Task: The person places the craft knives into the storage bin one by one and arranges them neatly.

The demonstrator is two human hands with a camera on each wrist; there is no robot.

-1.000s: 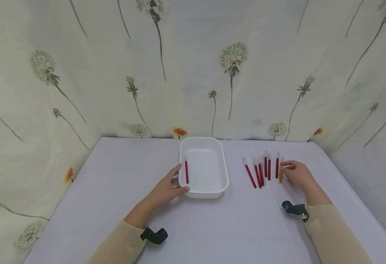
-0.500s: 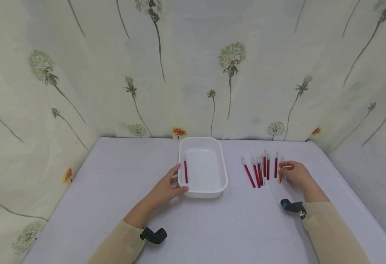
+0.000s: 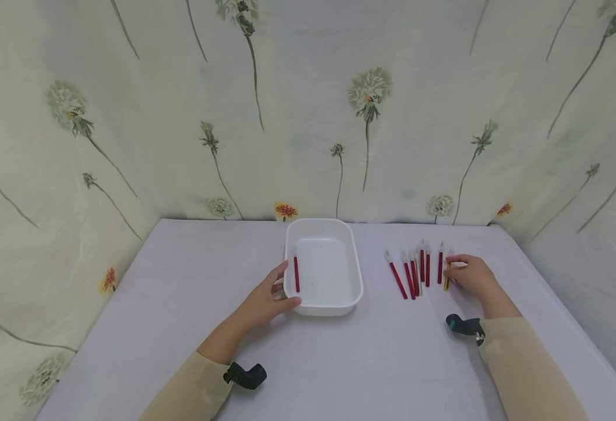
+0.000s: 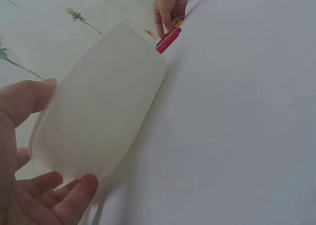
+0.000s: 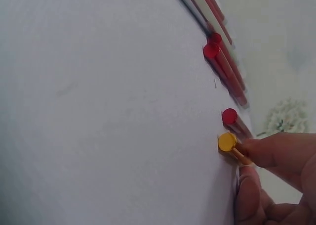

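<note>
The right hand (image 3: 473, 276) pinches a yellow pen-like stick (image 5: 227, 142) beside red sticks (image 3: 440, 269); the left hand (image 3: 263, 301) grips a white tub (image 3: 325, 275)

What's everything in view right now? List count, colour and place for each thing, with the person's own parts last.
Rectangular plastic tray: one, white, mid-table
Slim stick in the tray: one, red, along its left side
Loose slim sticks with pale tips: six that I can make out, red, right of the tray
Slim pale stick: one, whitish, among the reds
Slim stick at the group's right end: one, yellow, pinched by the right hand
Cloth-covered table: one, white, under everything
Flower-printed backdrop: pale, behind and beside the table
Wrist devices: two, black, one per wrist
Sleeves: two, beige, on the forearms
Left hand: one, gripping the tray's left side
Right hand: one, right of the red sticks
</note>
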